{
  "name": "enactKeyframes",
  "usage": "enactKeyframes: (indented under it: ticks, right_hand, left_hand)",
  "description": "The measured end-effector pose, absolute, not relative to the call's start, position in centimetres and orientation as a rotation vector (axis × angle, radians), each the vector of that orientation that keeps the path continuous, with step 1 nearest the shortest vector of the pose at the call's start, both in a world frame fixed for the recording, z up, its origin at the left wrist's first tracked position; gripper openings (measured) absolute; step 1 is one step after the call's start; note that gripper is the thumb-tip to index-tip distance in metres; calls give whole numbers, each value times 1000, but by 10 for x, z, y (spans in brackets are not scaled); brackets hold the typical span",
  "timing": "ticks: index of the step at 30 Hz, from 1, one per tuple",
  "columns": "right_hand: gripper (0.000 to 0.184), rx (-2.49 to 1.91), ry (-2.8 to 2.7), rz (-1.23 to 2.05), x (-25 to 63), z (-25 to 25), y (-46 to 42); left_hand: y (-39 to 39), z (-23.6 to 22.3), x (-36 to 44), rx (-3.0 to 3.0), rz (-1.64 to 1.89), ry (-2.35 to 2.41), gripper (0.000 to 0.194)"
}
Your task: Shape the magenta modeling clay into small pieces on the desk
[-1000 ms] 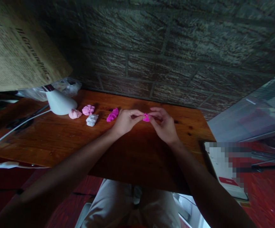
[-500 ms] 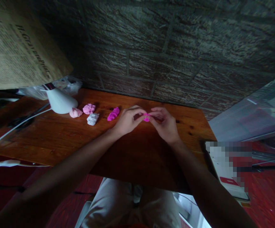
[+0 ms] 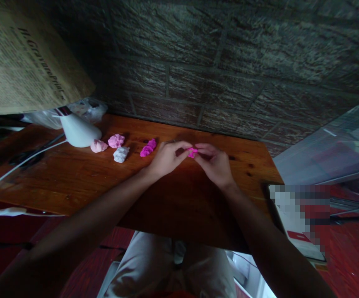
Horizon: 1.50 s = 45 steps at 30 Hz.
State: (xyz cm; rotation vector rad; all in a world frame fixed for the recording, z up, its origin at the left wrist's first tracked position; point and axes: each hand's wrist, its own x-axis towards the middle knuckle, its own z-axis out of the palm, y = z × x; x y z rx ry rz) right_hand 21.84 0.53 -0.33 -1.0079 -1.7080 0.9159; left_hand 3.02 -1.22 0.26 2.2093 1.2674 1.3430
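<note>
Between my two hands is a small piece of bright magenta modelling clay (image 3: pixel 193 152). My left hand (image 3: pixel 170 157) pinches its left side with thumb and fingertips, and my right hand (image 3: pixel 215 162) pinches the right side. Both are just above the wooden table. Left of my left hand lies a larger magenta clay lump (image 3: pixel 148 148), lengthened and uneven. Farther left sit a pink clay lump (image 3: pixel 116 141), a white clay lump (image 3: pixel 121 154) and a pale pink clay lump (image 3: pixel 99 145), close together.
A lamp with a white base (image 3: pixel 79 129) and a newsprint shade (image 3: pixel 33 62) stands on the left of the wooden table (image 3: pixel 83 182), its white cable (image 3: pixel 20 167) looping over the front edge. Behind rises a stone-block wall (image 3: pixel 198 82). A partly blurred-out flat item (image 3: pixel 291 215) lies at the right.
Both hands stay in nearly the same place. The small magenta piece has shifted slightly between the fingertips and shows a little more, and the right fingers have drawn in somewhat. The other lumps lie unmoved.
</note>
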Motion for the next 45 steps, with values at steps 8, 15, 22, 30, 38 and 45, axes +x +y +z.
enactKeyframes:
  ticks: [8,15,22,30,38,45]
  right_hand:
    - [26,-1152,-1744,688,210,-1,-3]
    - [26,-1115,-1696,785,210,-6,0]
    - [26,-1059,-1620,856,211,-10,3]
    - [27,-934,-1624,827,206,-13,0]
    - [27,-943,-1696,703,210,-8,-5]
    - [34,-944,-1742,598,210,-7,-6]
  left_hand:
    - [-14,-1,34,2256,1389,1249,12]
    - [-14,1,35,2142,1384,1249,13]
    - [-6,-12,36,1883,1442,1163,31]
    - [-4,-17,37,1871,1591,1196,20]
    - [-13,-4,34,2263,1624,1284,16]
    - [-14,1,33,2310,1624,1222,15]
